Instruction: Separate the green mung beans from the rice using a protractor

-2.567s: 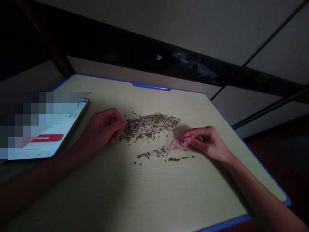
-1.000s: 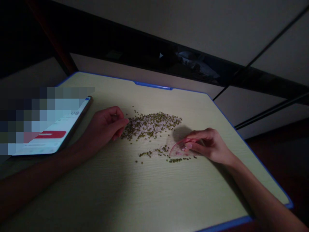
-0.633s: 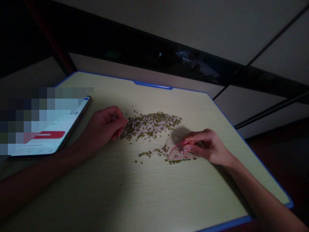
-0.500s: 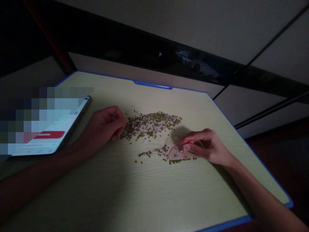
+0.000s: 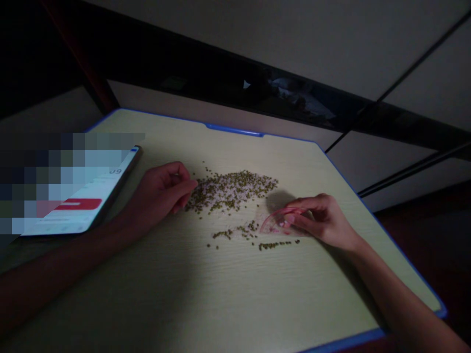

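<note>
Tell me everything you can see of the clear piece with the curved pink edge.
The clear piece looks like thin, see-through plastic, with a curved pinkish-red edge toward its upper left and small reddish marks too blurred to read. The right hand pinches it between thumb and fingers, hiding part of it. In the picture it is just above a short row of green grains. Whether it touches the table is unclear.

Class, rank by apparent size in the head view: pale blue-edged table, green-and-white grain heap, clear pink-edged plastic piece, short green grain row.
Table
Grain heap
Plastic piece, partly covered by right hand
Grain row
</note>
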Demonstrator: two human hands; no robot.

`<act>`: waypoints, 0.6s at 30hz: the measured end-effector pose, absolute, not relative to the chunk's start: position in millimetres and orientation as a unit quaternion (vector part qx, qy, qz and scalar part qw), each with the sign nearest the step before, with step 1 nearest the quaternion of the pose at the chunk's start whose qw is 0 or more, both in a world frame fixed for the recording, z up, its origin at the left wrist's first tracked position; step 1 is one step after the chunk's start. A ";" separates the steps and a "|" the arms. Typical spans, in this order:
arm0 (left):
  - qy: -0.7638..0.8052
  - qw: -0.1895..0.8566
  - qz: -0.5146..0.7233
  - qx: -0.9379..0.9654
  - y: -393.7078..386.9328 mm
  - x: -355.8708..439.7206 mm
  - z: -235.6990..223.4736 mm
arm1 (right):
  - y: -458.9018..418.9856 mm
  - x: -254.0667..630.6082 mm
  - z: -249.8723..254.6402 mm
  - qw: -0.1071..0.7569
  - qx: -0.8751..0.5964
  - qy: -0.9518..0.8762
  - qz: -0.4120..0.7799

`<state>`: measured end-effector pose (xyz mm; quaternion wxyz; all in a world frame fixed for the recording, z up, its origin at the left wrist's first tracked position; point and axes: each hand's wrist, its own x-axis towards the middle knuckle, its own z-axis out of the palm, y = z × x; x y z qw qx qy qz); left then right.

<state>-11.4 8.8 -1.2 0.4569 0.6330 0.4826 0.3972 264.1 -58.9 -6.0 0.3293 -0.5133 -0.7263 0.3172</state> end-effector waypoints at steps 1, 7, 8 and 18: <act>0.483 0.458 0.397 0.632 8.8 -11.5 -1.4 | -58.9 263.4 -5.5 0.325 -0.520 -0.726 0.312; 0.485 0.458 0.395 0.632 9.0 -11.7 -2.6 | -58.7 262.7 -3.6 0.343 -0.535 -0.712 0.299; 0.484 0.458 0.397 0.631 9.1 -11.6 -2.5 | -59.0 263.1 -3.8 0.341 -0.532 -0.713 0.305; 0.480 0.456 0.400 0.634 10.4 -11.1 -4.0 | -59.9 260.4 -6.3 0.332 -0.525 -0.712 0.329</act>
